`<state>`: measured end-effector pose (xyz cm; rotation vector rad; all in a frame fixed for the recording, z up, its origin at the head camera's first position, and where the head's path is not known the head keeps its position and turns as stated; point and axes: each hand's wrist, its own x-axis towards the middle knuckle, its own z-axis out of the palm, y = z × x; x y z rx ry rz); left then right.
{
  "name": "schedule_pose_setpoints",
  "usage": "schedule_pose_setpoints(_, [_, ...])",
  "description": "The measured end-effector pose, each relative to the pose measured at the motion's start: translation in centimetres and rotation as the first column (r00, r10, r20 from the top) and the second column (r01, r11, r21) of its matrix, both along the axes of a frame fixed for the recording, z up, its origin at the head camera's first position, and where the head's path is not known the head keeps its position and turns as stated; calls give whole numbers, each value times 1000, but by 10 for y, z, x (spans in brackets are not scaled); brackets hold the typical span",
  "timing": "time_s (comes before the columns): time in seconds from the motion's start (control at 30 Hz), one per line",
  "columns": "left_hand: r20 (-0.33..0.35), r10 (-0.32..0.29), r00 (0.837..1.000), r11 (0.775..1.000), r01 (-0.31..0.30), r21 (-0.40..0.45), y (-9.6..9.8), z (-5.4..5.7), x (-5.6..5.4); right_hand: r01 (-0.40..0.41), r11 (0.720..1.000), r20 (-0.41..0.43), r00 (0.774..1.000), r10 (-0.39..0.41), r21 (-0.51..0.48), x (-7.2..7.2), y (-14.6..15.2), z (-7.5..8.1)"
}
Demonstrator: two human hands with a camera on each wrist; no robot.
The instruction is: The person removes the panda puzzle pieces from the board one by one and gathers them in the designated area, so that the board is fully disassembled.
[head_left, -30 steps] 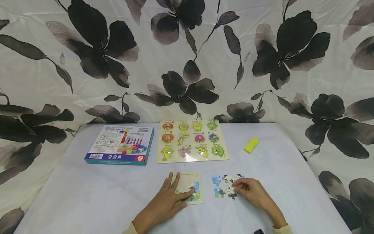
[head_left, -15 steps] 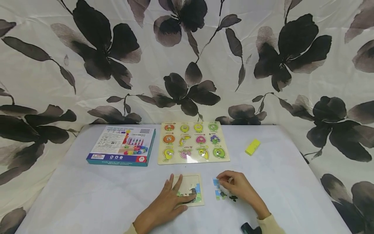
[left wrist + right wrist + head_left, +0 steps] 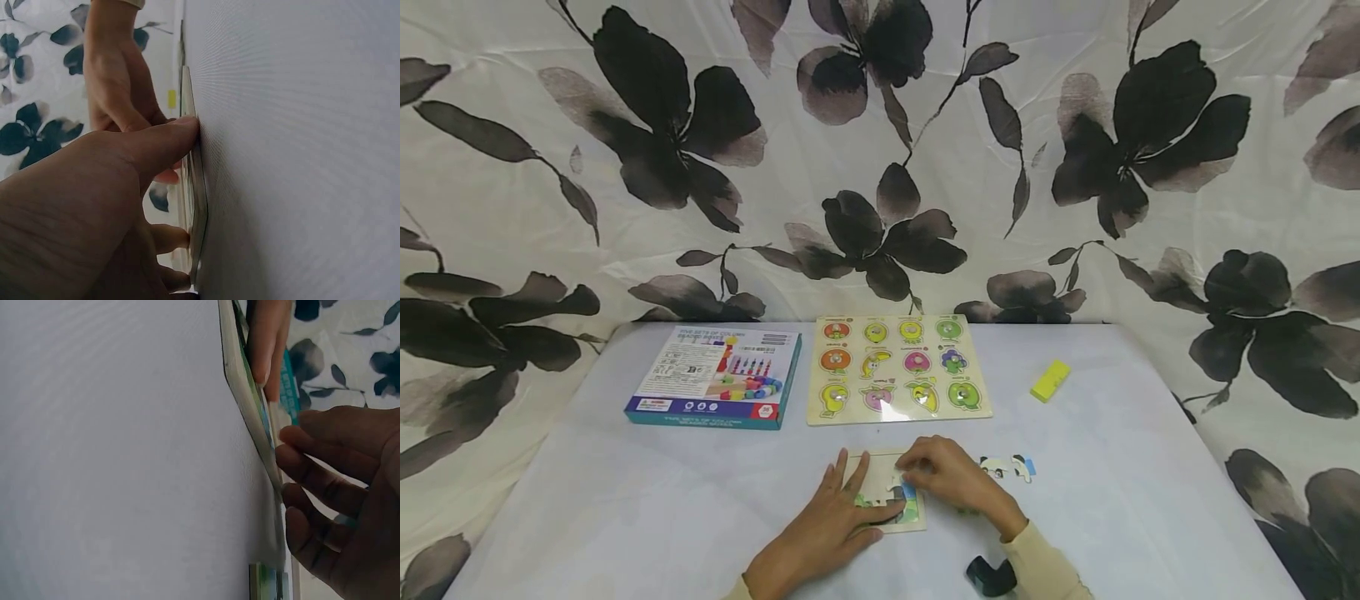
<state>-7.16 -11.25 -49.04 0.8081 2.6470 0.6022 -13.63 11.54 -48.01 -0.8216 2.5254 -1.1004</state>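
Note:
My left hand (image 3: 820, 521) rests with straight, spread fingers on a small wooden jigsaw tray (image 3: 874, 473), its thumb at the near edge. Fitted pieces (image 3: 912, 507) with blue and green printing show in the tray's lower right part. Over the tray's upper right, my right hand (image 3: 951, 477) pinches a jigsaw piece, mostly hidden by the fingertips. In the right wrist view, thumb and fingers (image 3: 300, 465) come close to the tray's edge (image 3: 240, 394). Loose panda pieces (image 3: 992, 467) lie right of the tray, partly behind the right hand.
A boxed bead set (image 3: 715, 379) lies at the back left. Beside it is a fruit puzzle board (image 3: 898, 371), and a yellow block (image 3: 1050, 381) sits farther right. A black object (image 3: 990, 577) is by the right sleeve. Floral cloth (image 3: 880, 167) hangs behind the table.
My right hand has moved left from the loose pieces to the tray, taking a piece from the upper left of the group. My left hand has stayed on the tray.

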Motion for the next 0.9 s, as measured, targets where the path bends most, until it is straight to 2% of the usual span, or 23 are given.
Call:
schedule_pose_setpoints(0.37, [-17,-4,1000,1000,4,26,0,2,2,-8,1000,5,1000,8,7,2,-3,0])
schedule_pose_setpoints(0.9, [1,2,1000,1000,-2,23,0,1,1,-6,1000,37,999,6,-2,2,-2,-3])
